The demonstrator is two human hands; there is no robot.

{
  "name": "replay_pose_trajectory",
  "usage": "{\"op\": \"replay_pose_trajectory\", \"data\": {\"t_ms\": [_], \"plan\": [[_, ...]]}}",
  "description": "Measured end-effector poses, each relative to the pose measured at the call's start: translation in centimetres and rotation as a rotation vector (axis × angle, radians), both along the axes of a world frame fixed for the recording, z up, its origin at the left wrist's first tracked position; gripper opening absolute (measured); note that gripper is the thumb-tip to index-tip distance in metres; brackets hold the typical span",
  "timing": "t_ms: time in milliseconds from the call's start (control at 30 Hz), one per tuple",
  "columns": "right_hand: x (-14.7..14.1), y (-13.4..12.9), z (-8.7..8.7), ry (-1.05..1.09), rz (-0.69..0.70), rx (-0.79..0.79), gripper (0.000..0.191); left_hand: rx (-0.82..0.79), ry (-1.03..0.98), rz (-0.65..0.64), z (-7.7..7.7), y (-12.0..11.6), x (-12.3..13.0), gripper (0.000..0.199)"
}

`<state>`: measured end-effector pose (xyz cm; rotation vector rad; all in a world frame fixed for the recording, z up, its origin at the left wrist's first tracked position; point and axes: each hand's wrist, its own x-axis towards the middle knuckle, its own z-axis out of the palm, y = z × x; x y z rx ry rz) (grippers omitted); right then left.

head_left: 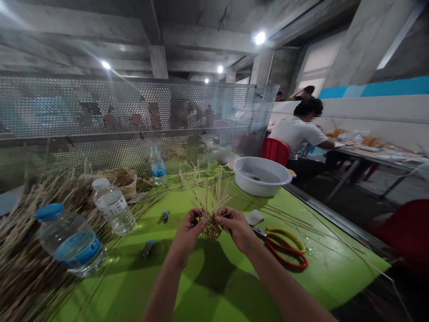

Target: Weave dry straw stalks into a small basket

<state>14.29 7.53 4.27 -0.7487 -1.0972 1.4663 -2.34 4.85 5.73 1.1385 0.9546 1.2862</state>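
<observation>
Small woven basket [211,230]: btwn the two hands, approx mid-desk; pale open weave below, long loose strips [219,192] sticking up & fanning out at top.
L hand [191,226]: on basket's left side; thumb & fingers nearly together, pinching it up near where weave turns to loose strips.
R hand [234,221]: opp. side, abt same ht; thumb & index tips drawn in on the strips, other fingers curled. Can't tell which strip each hand grips.
Basket base: below the fingertips, over green desk [338,270]; can't tell if touching.
Scissors [287,250]: just right of R hand, red + yellow handles, blade end twd R wrist.
White scrap [254,217]: beside blade end.
White basin [263,190]: beyond R hand, far edge; looks to have water in.
Metal bits w/ blue tops: one [165,216] left of L hand, another [148,249] nearer.
Bottles: blue-cap [77,243], white-cap [114,208], third [158,167] farther back.
Straw heap [20,250]: far left, w/ shallow basket [129,181] near its back.
Bkgd: perforated partition [134,107]; person in white shirt [291,132], red chair [276,152], rt.
</observation>
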Motion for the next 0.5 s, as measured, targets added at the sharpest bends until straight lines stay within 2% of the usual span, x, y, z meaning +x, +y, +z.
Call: {"op": "replay_pose_trajectory", "data": {"t_ms": [200, 500], "plan": [[-0.04, -0.25, 0.16, -0.028, 0.014, 0.009, 0.021, -0.034, 0.011, -0.033, -0.33, 0.09, 0.62, 0.038], [-0.02, -0.32, 0.23, -0.053, 0.017, 0.017, 0.018, -0.13, 0.009, 0.019, -0.3, -0.05, 0.7, 0.036]]}}
